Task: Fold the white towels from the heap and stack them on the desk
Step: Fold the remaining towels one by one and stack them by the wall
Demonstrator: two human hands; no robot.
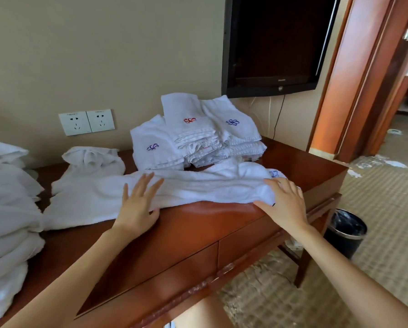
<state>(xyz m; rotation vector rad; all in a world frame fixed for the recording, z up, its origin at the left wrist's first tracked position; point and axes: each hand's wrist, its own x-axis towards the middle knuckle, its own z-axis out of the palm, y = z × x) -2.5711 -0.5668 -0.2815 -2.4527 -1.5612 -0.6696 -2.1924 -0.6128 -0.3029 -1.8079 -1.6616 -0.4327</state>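
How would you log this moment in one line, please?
left hand: flat on towel | right hand: on towel's end | towel: spread on desk | folded stack: behind

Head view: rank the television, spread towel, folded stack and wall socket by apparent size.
1. Television and spread towel: too alike to separate; the television is cropped at the top.
2. Folded stack.
3. Wall socket, clearly smallest.

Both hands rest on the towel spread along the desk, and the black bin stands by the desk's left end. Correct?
No. The head view shows the black bin by the right end of the desk, not the left. The left hand and right hand do rest on the spread towel.
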